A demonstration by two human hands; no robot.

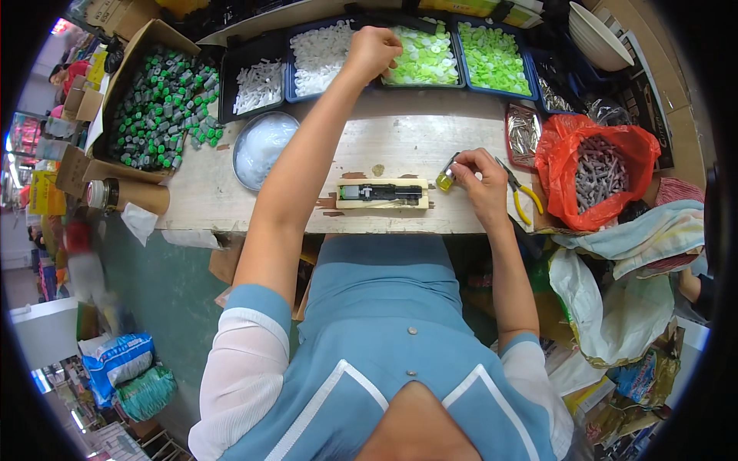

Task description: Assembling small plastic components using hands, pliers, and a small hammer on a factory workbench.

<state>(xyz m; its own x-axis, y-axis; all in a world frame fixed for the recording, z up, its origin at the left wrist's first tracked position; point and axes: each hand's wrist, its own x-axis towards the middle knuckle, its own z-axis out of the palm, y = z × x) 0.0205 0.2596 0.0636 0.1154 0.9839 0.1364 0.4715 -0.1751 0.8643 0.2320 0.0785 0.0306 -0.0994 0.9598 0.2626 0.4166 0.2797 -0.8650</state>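
My left hand [373, 52] reaches to the back of the bench. Its fingers are pinched together at the left edge of a bin of pale and green discs [423, 58]; whatever they hold is too small to make out. My right hand [484, 178] pinches a small piece with a translucent yellow-green end and a dark metallic part [446, 177] above the bench. Between my forearms, near the front edge, a cream block holder [421, 203] lies flat. A black, elongated assembly [380, 192] with a grey-green end sits in its recess.
Yellow-handled pliers [529, 201] lie right of my right hand, near a red bag of grey parts [557, 173]. Bins of white parts [317, 58] and green discs [492, 61] line the back. A round metal dish [244, 165] and a carton of grey-green pieces [157, 107] stand left.
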